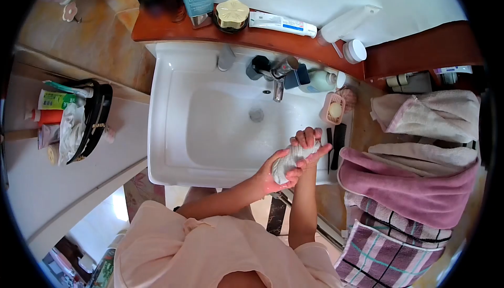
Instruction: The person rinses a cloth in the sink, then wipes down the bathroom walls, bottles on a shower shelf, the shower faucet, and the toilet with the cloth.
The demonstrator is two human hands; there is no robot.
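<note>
Now, left hand [269,176] and right hand [306,138] closed around bunched white cloth [292,160], at near right of sink [210,130].

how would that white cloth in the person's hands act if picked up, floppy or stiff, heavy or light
The white cloth is probably floppy, given its bunched, wrinkled folds. It may feel heavy for its size if damp, since the left hand gripping it looks wet.
</note>
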